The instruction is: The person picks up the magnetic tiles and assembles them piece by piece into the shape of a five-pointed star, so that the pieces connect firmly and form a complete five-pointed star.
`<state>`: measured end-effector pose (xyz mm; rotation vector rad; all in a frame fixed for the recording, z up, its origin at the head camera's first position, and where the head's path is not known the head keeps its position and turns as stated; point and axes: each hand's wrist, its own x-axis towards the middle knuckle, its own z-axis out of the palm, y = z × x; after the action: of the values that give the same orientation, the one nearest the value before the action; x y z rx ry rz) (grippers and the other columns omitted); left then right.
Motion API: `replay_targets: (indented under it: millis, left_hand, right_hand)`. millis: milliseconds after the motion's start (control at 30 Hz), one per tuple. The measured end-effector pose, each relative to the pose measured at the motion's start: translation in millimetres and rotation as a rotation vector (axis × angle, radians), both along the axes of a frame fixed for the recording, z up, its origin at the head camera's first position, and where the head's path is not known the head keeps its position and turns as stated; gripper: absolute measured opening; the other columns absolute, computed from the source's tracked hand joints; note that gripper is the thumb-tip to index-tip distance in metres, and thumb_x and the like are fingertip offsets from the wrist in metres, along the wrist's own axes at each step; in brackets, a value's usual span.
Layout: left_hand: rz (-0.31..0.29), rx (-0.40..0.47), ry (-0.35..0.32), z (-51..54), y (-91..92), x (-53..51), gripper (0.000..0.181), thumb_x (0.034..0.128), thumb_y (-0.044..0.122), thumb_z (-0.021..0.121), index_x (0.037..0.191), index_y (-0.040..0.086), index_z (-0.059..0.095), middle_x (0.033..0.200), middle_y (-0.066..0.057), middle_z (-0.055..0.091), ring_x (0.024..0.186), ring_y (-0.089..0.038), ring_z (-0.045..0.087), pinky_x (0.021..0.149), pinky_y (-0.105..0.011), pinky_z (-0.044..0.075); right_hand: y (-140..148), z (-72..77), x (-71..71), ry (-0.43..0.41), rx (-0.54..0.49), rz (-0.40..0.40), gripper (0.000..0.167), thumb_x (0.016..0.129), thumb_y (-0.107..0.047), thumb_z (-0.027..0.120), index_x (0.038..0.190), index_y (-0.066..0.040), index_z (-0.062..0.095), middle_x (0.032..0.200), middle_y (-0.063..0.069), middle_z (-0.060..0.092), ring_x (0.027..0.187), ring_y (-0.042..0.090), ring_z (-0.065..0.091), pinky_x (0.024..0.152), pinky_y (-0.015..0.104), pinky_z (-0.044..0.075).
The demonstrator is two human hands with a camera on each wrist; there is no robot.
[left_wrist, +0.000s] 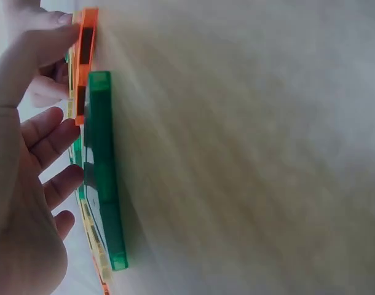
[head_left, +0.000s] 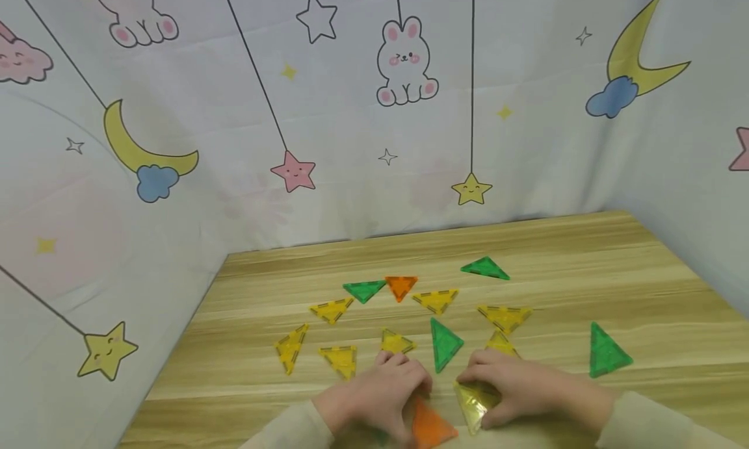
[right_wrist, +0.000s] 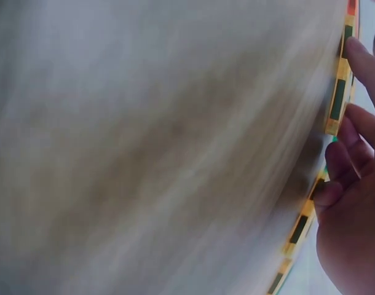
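Note:
In the head view my left hand [head_left: 383, 394] has an orange triangle magnetic tile [head_left: 432, 428] between thumb and fingers, flat on the table. The left wrist view shows the thumb against that orange tile [left_wrist: 84, 67], and a green tile [left_wrist: 102, 172] lies beside the fingers. My right hand [head_left: 517, 387] holds a shiny yellow triangle tile [head_left: 471, 405] by its edges, just right of the orange one. Its thumb meets the yellow tile [right_wrist: 339, 92] in the right wrist view. Another yellow tile [head_left: 398, 340] lies just beyond the left fingertips; a further one [head_left: 502, 342] is partly behind the right hand.
A green triangle [head_left: 446, 345] lies between and beyond the hands. Several yellow and green triangles and a small orange one [head_left: 401, 287] are spread farther back on the wooden table [head_left: 281, 260]. One green tile [head_left: 607, 351] sits at right. A printed cloth [head_left: 351, 124] hangs behind.

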<state>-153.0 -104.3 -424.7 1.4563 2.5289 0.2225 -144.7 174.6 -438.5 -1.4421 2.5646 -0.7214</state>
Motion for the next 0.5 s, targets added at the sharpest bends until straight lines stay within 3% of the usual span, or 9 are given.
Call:
replay_targets:
  millis: [233,500]
  left_hand:
    - [0.039,0.025,-0.103,4.9,0.5,-5.7,0.049,0.0716,0.040,0.077,0.113,0.025,0.055,0.110,0.021,0.051,0.103,-0.005,0.040,0.088,-0.034,0.028]
    - [0.059,0.069,-0.114,5.9,-2.6,-7.5,0.046,0.0769,0.035,0.074,0.117,0.023,0.055,0.113,0.020,0.053,0.102,-0.004,0.041,0.087,-0.030,0.026]
  right_hand:
    - [-8,2.7,0.5,-0.117,0.037,-0.032,0.056,0.080,-0.044,0.069,0.124,-0.010,0.059,0.106,-0.012,0.047,0.094,0.001,0.045,0.082,0.026,0.044]
    - [-13,2.5,0.4,-0.147,0.053,-0.044,0.057,0.081,-0.045,0.068,0.125,-0.010,0.058,0.106,-0.013,0.046,0.093,0.000,0.044,0.081,0.025,0.044]
